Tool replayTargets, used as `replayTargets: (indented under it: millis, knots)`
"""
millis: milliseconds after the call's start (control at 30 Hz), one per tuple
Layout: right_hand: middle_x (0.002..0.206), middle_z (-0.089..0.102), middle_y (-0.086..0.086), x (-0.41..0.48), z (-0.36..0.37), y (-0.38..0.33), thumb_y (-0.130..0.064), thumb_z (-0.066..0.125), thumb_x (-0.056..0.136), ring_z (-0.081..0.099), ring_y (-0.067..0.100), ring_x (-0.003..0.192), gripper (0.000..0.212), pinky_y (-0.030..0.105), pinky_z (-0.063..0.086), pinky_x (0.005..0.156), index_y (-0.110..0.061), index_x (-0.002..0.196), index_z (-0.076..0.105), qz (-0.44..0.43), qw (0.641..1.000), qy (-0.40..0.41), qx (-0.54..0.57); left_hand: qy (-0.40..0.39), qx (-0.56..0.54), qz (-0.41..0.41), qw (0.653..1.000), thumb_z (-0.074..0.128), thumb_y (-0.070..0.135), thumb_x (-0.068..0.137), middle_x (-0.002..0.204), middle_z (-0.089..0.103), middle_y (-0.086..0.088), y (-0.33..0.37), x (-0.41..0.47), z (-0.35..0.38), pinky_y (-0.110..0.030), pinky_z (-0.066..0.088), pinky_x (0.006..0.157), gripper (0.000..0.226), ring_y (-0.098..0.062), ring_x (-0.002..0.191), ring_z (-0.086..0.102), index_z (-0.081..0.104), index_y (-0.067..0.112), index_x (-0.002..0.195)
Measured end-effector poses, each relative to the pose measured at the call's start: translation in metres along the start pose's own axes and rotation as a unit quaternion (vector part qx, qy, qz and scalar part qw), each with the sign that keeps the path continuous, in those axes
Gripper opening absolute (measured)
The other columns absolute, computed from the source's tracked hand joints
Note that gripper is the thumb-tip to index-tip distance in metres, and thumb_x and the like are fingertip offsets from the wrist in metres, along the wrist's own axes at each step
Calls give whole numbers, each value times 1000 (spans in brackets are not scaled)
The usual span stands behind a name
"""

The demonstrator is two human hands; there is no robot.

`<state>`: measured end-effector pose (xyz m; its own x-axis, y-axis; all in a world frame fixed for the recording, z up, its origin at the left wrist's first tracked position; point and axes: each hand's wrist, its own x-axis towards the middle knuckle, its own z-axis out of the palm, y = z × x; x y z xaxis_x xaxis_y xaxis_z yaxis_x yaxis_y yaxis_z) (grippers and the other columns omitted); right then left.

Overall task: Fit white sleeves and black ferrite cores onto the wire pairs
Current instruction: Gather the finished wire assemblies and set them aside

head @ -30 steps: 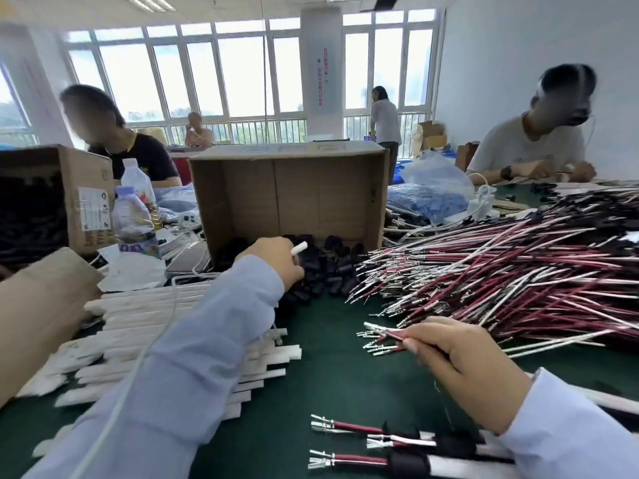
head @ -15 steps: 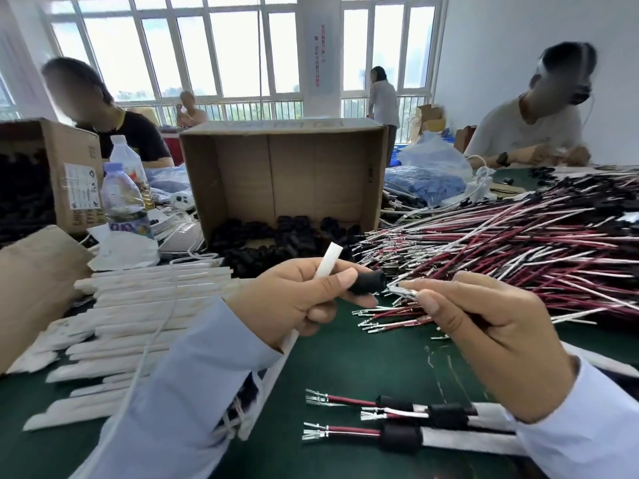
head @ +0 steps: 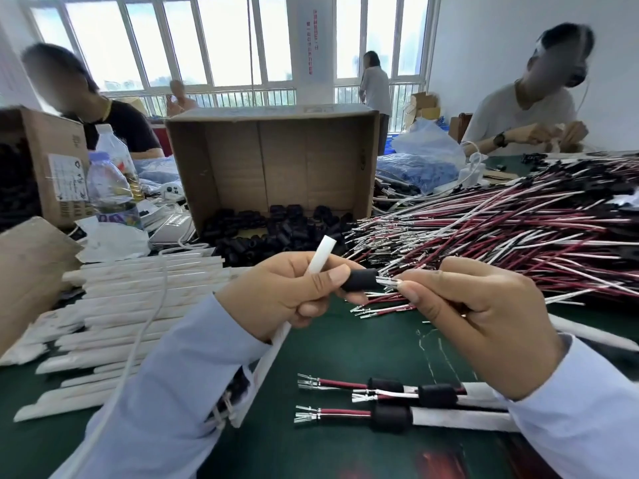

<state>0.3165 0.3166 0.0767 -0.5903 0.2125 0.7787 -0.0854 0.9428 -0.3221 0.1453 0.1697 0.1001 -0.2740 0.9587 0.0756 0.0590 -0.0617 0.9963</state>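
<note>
Alignment matters: left grip, curled round sleeve and core, steadies the bore; right grip, pinching the wire pair, should feed both terminals in straight.

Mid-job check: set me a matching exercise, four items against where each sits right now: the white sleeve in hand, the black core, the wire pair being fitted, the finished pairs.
Things
1. white sleeve
2. black core
3. wire pair
4. finished pairs

Places
A. lying on the green mat, nearest the camera
B. pinched by the right hand
C. between the left hand's thumb and forefinger
D. sticking up out of that hand's fist

Pairs: 1-D, 2-C, 3-B, 4-A
</note>
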Motion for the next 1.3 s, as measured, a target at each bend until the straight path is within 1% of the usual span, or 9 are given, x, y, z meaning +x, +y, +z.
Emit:
replayTargets:
  millis: [233,333,433,533,733,867,1000,1167,1300]
  knots:
    - [66,54,-12,-2,3,-9,-40,48,90,51,7,57,28,26,42,49,-31,101,72,-5,995,-73,-63,2,140,49,989,68,20,81,74,71,-5,2,-2,4,-12,33,44,23,-2,45,42,67,3,98]
    - [90,62,-17,-12,11,-19,-44,46,77,58,8,68,51,29,45,61,-35,127,49,38,983,-179,-34,-7,157,74,985,67,19,73,73,73,-8,1,-1,12,-13,44,52,25,-5,53,59,69,4,93]
    - [92,57,-17,-18,21,-19,-50,43,77,55,10,69,60,26,37,62,-35,134,30,47,971,-216,-91,15,268,94,959,77,25,72,75,72,-4,-6,0,13,-32,56,69,19,-20,69,68,72,15,88]
    - [80,52,-14,-15,27,-19,-49,45,76,51,13,65,41,27,36,58,-32,113,40,51,974,-205,-85,10,395,116,911,80,34,69,76,69,9,-14,0,19,-42,54,70,20,-12,72,65,70,26,84]
    - [82,60,-6,-9,20,-15,-49,40,81,53,16,77,37,36,47,70,-18,90,58,53,967,-230,-95,113,488,172,848,58,69,65,55,54,9,-24,4,27,-27,38,56,44,-7,68,49,57,25,60]
    - [103,54,-14,-6,0,1,-73,31,84,42,8,99,57,34,35,85,-28,90,65,14,941,-301,-156,75,468,173,863,57,74,66,55,58,11,-30,3,7,-23,40,57,51,-7,69,53,58,24,63]
    - [102,55,-14,-5,-31,44,-72,32,79,52,1,94,60,28,43,87,-30,102,67,168,920,-342,-86,-14,540,68,839,61,82,55,70,58,13,-41,3,7,-26,42,64,44,-1,76,51,57,39,61]
    - [126,47,-2,-19,-65,114,-42,50,92,42,21,123,36,34,39,98,-32,127,47,273,761,-385,-446,4,488,37,872,63,81,54,68,61,18,-38,5,2,-25,44,58,52,-3,62,55,62,31,70]
    - [124,47,-3,-16,-66,135,-39,49,93,41,19,123,29,38,36,96,-38,122,49,266,757,-329,-498,-8,563,35,826,51,80,64,77,62,21,-40,9,10,-20,45,63,48,1,73,56,60,36,82]
